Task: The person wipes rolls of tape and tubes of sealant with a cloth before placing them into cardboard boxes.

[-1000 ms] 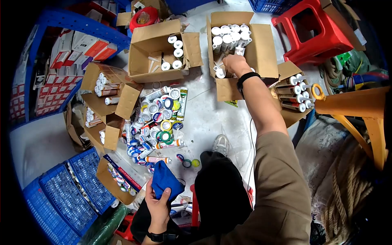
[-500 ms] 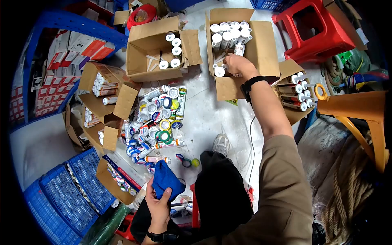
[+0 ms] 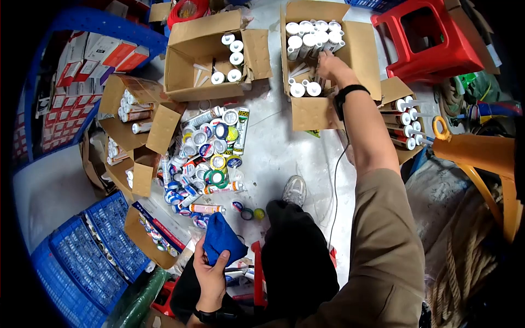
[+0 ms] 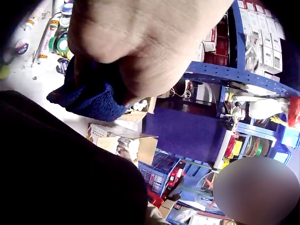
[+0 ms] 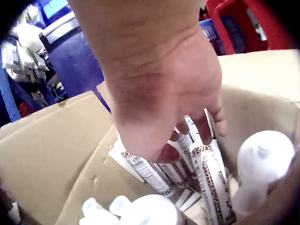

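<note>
My left hand (image 3: 212,276) holds a folded blue cloth (image 3: 223,240) with the thumb across it; its fuzzy weave shows in the left wrist view. The right hand (image 3: 333,68) reaches down inside a cardboard box (image 3: 311,113) of white sealant cartridges (image 3: 309,41). Its fingertips are right at the upright cartridges along the back. Seen from the right wrist, the fingers drop over leaning cartridges with patterned labels (image 5: 212,185); I cannot tell whether they grip one. Two white-ended cartridges (image 3: 313,89) stand nearer the front, beside loose nozzles (image 3: 299,70).
Left of this box stands another open box (image 3: 205,94) with several cartridges. Tape rolls and cartridges form a pile (image 3: 205,150) on the floor. More cartridge boxes (image 3: 164,127) stand further left. To the right are a red stool (image 3: 432,60) and an orange metal frame (image 3: 476,150).
The right hand has moved slightly back and right within the box. A tilted cartridge at its fingers no longer shows there, and a second white end shows near the front. The left hand keeps the cloth.
</note>
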`<state>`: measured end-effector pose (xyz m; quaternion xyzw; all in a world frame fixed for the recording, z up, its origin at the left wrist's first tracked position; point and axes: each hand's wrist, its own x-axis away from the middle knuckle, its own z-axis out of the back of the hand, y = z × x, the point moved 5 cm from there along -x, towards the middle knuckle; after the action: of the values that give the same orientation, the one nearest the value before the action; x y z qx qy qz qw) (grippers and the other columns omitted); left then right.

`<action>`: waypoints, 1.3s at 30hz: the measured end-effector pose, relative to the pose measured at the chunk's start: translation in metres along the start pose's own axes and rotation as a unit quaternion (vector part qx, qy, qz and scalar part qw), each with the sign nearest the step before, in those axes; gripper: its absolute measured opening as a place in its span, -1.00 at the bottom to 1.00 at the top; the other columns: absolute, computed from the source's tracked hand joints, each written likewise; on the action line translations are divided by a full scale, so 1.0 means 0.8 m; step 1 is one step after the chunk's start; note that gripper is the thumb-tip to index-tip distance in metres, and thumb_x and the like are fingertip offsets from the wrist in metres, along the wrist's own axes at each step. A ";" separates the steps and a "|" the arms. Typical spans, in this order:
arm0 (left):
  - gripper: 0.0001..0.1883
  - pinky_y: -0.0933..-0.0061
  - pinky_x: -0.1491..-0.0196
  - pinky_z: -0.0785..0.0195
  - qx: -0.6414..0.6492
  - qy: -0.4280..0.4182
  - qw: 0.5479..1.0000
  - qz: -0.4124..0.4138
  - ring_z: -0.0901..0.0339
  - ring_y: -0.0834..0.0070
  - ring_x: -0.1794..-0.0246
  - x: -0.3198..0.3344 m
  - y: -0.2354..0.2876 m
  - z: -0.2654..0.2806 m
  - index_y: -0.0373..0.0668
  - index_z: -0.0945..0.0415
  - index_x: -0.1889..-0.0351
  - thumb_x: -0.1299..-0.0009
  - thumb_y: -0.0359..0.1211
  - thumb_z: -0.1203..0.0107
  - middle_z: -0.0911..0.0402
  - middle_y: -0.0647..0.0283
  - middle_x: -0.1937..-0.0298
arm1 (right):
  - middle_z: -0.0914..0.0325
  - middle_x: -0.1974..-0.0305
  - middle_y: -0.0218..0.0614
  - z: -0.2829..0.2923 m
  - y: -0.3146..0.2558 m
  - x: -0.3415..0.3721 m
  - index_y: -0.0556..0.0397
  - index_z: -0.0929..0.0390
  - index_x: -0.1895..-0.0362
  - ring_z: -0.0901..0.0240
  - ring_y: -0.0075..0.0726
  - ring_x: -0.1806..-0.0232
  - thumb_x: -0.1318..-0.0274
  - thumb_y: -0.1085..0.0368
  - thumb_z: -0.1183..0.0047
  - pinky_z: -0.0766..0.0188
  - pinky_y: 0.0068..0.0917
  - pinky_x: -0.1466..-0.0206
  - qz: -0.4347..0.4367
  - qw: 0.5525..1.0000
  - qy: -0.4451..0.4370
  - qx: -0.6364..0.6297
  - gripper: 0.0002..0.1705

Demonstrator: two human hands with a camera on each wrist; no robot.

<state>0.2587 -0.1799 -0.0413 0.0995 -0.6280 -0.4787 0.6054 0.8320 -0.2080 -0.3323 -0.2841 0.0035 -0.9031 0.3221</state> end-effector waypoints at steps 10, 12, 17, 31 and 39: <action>-0.38 0.40 -0.22 -0.36 -0.013 0.002 1.000 0.007 -0.54 0.47 -0.07 -0.014 0.003 -0.009 -0.31 -0.30 -0.33 -0.30 -0.55 -0.29 -0.57 0.16 -0.10 | -0.04 -0.47 0.17 0.002 0.013 -0.015 0.21 -0.13 -0.41 -0.16 0.29 -0.42 -0.12 0.27 0.02 -0.23 -0.08 -0.44 -0.068 0.998 -0.002 -0.003 -0.24; -0.38 0.41 -0.22 -0.36 -0.018 0.006 1.000 0.017 -0.54 0.47 -0.07 -0.014 0.002 -0.009 -0.31 -0.29 -0.33 -0.31 -0.55 -0.28 -0.57 0.16 -0.10 | -0.01 -0.49 0.09 0.007 0.013 -0.015 0.16 -0.17 -0.41 -0.15 0.22 -0.43 -0.13 0.28 0.00 -0.26 -0.08 -0.43 -0.085 0.996 0.015 -0.013 -0.26; -0.37 0.41 -0.22 -0.36 -0.021 0.002 1.000 0.002 -0.54 0.47 -0.07 -0.010 0.007 -0.010 -0.32 -0.29 -0.33 -0.30 -0.54 -0.29 -0.57 0.17 -0.09 | -0.04 -0.45 0.10 0.023 -0.002 0.007 0.04 -0.44 -0.27 -0.25 0.19 -0.36 -0.11 0.26 -0.10 -0.36 -0.10 -0.36 -0.073 0.997 -0.006 0.002 -0.41; -0.33 0.38 -0.23 -0.37 0.036 -0.008 0.998 -0.053 -0.54 0.45 -0.09 0.055 0.033 0.009 -0.34 -0.26 -0.34 -0.29 -0.53 -0.31 -0.55 0.13 -0.14 | -0.57 -0.03 0.11 -0.029 0.011 0.096 0.07 -0.38 -0.24 -0.47 0.21 -0.15 0.00 0.39 0.00 -0.41 -0.13 -0.22 0.084 0.992 0.001 -0.099 -0.40; -0.32 0.40 -0.22 -0.38 0.054 -0.016 0.995 -0.088 -0.55 0.47 -0.08 0.088 0.046 0.014 -0.35 -0.23 -0.37 -0.29 -0.56 -0.28 -0.55 0.13 -0.14 | -0.54 -0.11 0.11 -0.013 0.007 0.107 0.18 -0.49 -0.14 -0.44 0.14 -0.21 0.00 0.40 -0.03 -0.38 -0.19 -0.25 0.072 0.987 0.041 -0.140 -0.48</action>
<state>0.2481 -0.2048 0.0340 0.1792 -0.6512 -0.4975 0.5443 0.7759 -0.2647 -0.2983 -0.2883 0.1637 -0.8788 0.3432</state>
